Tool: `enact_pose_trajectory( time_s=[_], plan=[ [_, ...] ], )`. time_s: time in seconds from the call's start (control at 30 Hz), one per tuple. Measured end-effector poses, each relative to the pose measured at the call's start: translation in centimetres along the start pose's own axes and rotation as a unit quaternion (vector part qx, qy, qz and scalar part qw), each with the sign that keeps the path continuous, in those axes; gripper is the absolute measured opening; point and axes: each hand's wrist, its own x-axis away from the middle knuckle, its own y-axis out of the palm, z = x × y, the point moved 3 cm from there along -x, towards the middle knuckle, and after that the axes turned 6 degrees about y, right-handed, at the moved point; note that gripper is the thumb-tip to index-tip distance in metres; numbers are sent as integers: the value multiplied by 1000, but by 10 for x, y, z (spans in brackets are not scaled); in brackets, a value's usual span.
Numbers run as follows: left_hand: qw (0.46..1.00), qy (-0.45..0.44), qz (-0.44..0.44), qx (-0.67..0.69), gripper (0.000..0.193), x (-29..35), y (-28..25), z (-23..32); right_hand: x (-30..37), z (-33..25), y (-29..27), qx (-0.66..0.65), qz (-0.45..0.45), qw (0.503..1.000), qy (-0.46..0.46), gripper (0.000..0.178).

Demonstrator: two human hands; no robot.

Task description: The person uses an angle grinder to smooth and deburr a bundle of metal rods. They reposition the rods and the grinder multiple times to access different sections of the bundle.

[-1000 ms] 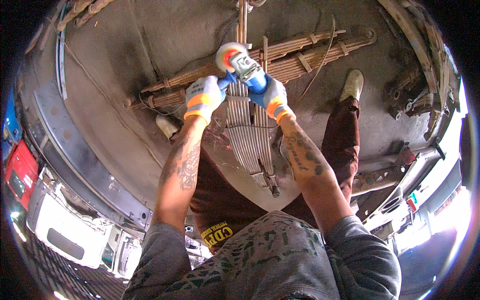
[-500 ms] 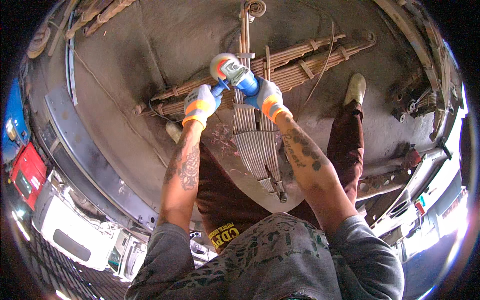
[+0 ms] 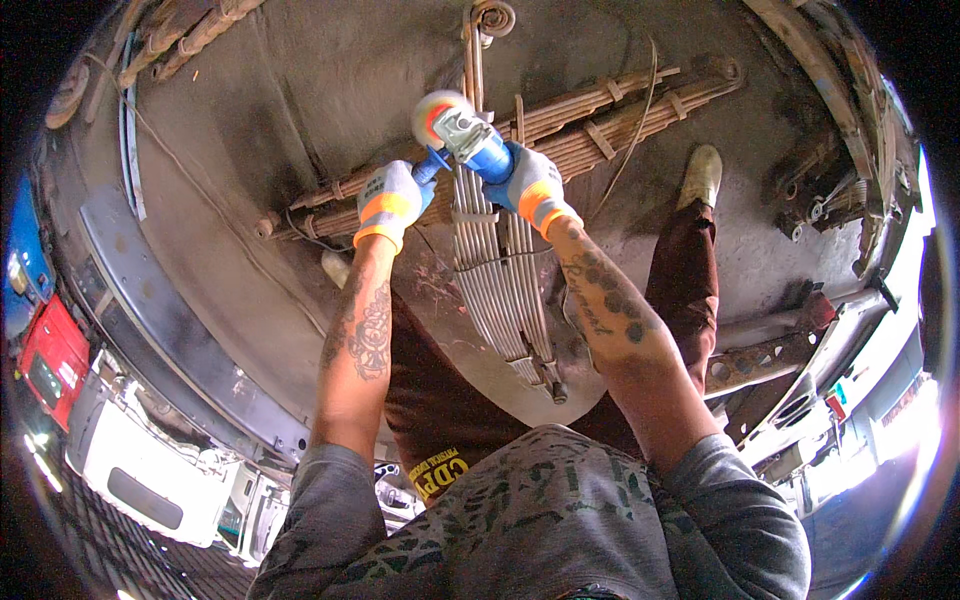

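Both my gloved hands hold a blue angle grinder [image 3: 485, 152] with a silver head and a round, blurred disc [image 3: 437, 115]. My right hand [image 3: 532, 182] wraps the blue body, while my left hand [image 3: 392, 195] grips the side handle on the left. Beneath lies a leaf spring pack [image 3: 490, 285], its stacked bare-metal leaves pointing toward me and its far end rolled into an eye. The disc is over the left edge of the pack's far part; whether it touches the metal cannot be told. A thin cord crosses the leaves.
Two rusty leaf spring packs [image 3: 600, 125] lie crosswise under the worked one. My shoes [image 3: 702, 175] stand on the dark floor [image 3: 240, 120] on either side. A long dark metal beam [image 3: 180, 310] curves along the left, and metal parts [image 3: 820, 200] sit at the right.
The grinder and both hands have moved slightly away from me and left in the picture. The whole view has shifted a little as well. My grip is unchanged.
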Motion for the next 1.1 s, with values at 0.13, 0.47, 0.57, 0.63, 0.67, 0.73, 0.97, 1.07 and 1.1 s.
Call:
enact_pose_trajectory(
  time_s=[0.13, 0.47, 0.57, 0.63, 0.67, 0.73, 0.97, 1.07, 1.1],
  plan=[
    [999, 15, -5, -46, 35, -5, -12, 0, -1, -5, -1, -29, 23, 999, 2, 62],
    [997, -51, 8, 57, 33, 24, 29, -12, -6, 5, 9, 51, -23, 997, -59, 53],
    [997, -65, 3, 50, 35, 26, 36, -28, -10, 0, 20, 60, -50, 995, -68, 56],
    [998, -53, 8, 31, 36, 26, 43, -36, -3, 2, 25, 48, -38, 996, -61, 65],
    [999, -45, 11, 25, 36, 24, 41, -32, -2, 4, 24, 46, -31, 997, -57, 71],
    [999, -34, 0, 34, 36, 20, 33, -30, -3, 6, 26, 51, -35, 997, -41, 74],
    [999, -32, -13, -3, 34, 0, -1, -36, -17, -25, 23, 35, -15, 999, 0, 62],
    [1000, -9, -7, 7, 34, -1, 10, -42, -14, -14, 36, 1, -12, 1000, -2, 62],
    [1000, -18, -19, 5, 36, -1, 12, -43, -11, -10, 40, 16, -10, 1000, 2, 62]
  ],
)
